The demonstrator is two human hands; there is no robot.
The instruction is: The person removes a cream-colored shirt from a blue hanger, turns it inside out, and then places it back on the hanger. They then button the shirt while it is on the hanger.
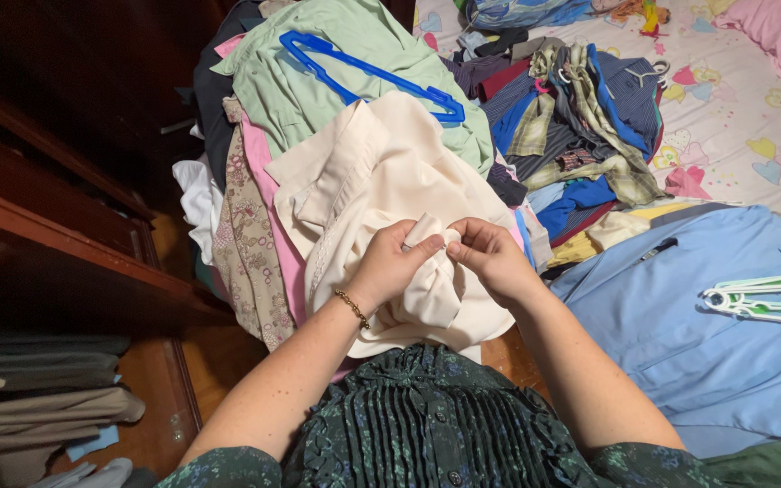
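Both my hands grip a cream-coloured shirt (381,172) that lies on top of a heap of clothes. My left hand (393,262), with a gold bracelet on the wrist, bunches a fold of the fabric. Right beside it, my right hand (490,256) pinches the same fold, fingertips nearly touching the left ones. Under the cream shirt lie a pale green garment (318,81) with a blue plastic hanger (354,77) on it, and floral and pink garments (250,226) at the left.
A light blue shirt (680,316) is spread on the bed at right, with pale green and white hangers (770,303) on it. A pile of striped and checked clothes (580,126) lies behind. A dark wooden shelf (65,244) with folded clothes (47,398) stands at left.
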